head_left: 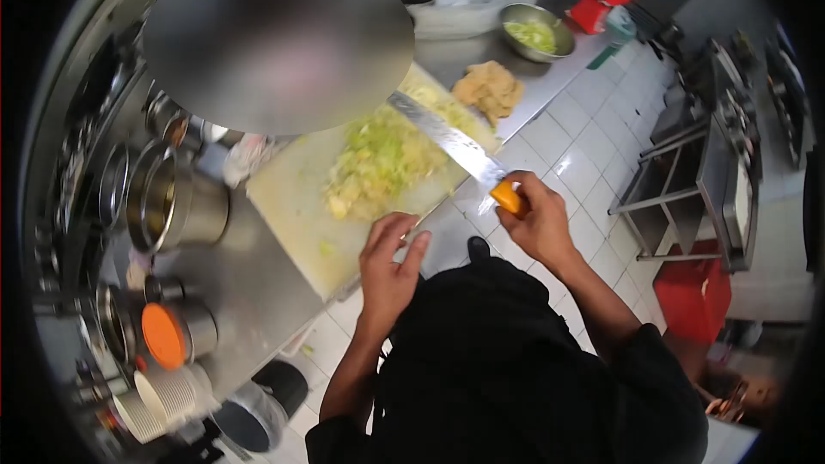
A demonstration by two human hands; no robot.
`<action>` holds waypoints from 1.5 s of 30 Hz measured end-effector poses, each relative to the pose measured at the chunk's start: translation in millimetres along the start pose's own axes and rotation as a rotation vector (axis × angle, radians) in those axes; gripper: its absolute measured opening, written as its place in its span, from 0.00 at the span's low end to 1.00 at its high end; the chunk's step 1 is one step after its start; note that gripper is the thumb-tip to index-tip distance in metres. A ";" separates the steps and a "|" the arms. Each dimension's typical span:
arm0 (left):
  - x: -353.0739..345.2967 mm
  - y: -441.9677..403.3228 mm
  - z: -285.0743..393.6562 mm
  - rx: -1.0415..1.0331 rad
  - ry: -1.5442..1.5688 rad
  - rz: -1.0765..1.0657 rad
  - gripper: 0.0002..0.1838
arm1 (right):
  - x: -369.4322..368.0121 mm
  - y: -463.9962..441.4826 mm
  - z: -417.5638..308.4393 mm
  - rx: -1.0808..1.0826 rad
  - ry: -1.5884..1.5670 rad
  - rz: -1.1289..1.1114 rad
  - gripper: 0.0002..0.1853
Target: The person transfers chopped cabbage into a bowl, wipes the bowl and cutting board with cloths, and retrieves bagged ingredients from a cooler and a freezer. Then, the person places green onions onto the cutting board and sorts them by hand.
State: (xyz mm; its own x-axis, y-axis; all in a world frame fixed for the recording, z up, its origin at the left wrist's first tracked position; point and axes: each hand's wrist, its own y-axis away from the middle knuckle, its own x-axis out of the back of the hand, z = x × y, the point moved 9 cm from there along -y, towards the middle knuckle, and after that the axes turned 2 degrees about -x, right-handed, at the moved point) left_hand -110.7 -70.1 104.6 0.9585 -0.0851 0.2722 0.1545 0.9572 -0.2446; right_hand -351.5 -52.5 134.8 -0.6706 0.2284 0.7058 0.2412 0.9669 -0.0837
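Observation:
In my right hand [540, 222] is a kitchen knife [451, 139] with a yellow-orange handle. Its broad blade, with pale bits stuck to it, points up and left over the cutting board's edge. A loose heap of chopped cabbage [378, 163], pale green and yellowish, covers much of the cutting board [288, 215]. Near the board's front edge, my left hand [391, 262] holds nothing, its fingers bent and the thumb held apart. A crumpled tan cloth [490, 90] lies beyond the blade. A blurred oval hides the far left end of the board.
A metal bowl [537, 33] with green shreds and a red scale-like object [597, 2] stand at the far end. Pots [202, 206], an orange-lidded container [163, 335] and stacked cups [168, 395] line the left. A bin [245, 421] stands below; a shelf rack [687, 180] is right.

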 end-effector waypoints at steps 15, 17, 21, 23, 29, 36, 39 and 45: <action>-271.2 -287.5 -20.0 0.421 0.379 -0.097 0.23 | 159.8 -63.5 235.3 -0.087 -0.039 0.153 0.22; -304.5 -309.8 -45.0 0.498 0.417 -0.009 0.21 | 171.9 -57.7 274.2 -0.110 -0.065 0.193 0.21; -374.5 -341.3 -79.0 0.719 0.450 0.041 0.27 | 200.9 -58.3 326.7 -0.133 -0.113 0.277 0.20; -405.3 -354.6 -105.5 0.690 0.532 0.037 0.26 | 215.8 -63.1 346.7 -0.132 -0.121 0.334 0.20; -423.4 -356.6 -106.5 0.699 0.488 0.185 0.13 | 247.5 -72.5 393.0 -0.245 -0.132 0.433 0.21; -325.0 -247.2 -26.8 0.677 0.481 0.144 0.11 | 259.9 -108.0 397.0 -0.037 0.039 0.398 0.21; -260.9 -174.8 26.2 0.708 0.407 0.270 0.13 | 232.7 -144.6 377.0 0.062 0.058 0.234 0.21; -164.6 -1.9 66.3 0.754 0.363 0.647 0.21 | 142.1 -249.8 317.7 0.328 0.013 0.025 0.20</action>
State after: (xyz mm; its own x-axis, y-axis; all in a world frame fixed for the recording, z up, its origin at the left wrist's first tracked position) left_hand -284.7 -39.5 122.0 0.8384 0.5443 -0.0286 -0.4809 0.7634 0.4313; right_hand -729.9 -225.3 32.5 -0.6577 0.2535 0.7093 0.0174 0.9465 -0.3222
